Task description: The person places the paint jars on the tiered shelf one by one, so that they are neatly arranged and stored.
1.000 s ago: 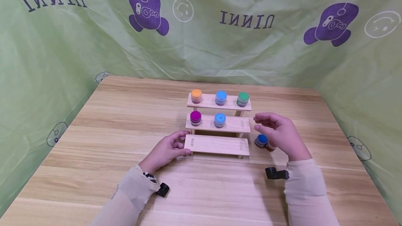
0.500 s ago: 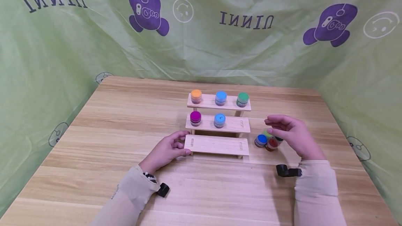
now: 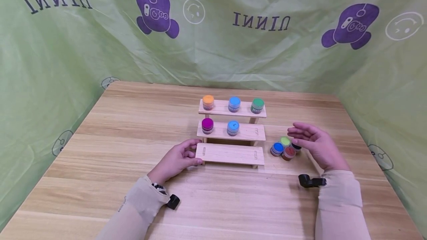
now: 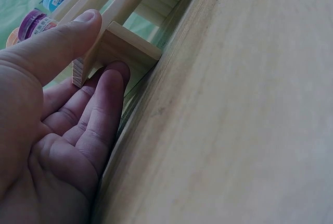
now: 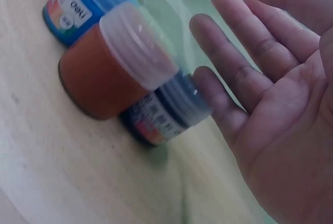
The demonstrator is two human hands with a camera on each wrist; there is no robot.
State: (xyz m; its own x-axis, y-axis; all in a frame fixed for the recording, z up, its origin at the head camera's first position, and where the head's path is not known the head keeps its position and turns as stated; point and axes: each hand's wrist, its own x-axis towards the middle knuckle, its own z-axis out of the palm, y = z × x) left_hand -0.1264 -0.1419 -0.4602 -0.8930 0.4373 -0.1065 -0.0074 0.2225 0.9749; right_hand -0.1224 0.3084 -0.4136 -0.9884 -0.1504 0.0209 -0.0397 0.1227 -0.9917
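A three-step wooden display rack (image 3: 230, 153) stands mid-table. My left hand (image 3: 176, 160) holds the left end of its lowest step, thumb along the edge and fingers curled beneath in the left wrist view. On the top step are an orange (image 3: 208, 102), a blue (image 3: 234, 104) and a green paint jar (image 3: 257, 105). The middle step bears a purple (image 3: 207, 125) and a light blue jar (image 3: 233, 127). Right of the rack, blue (image 3: 277, 149), lime (image 3: 285, 141), brown (image 3: 288, 153) and dark (image 5: 166, 110) jars cluster. Beside them my right hand (image 3: 317, 143) hovers with fingers extended, holding nothing.
The wood-grain table (image 3: 133, 114) reaches back to a green printed curtain (image 3: 213, 55) that hangs behind and at both sides. Each wrist carries a black camera mount (image 3: 310, 181).
My right hand has moved right, away from the rack's middle step, uncovering the lime and dark jars. My left hand stays on the lowest step.
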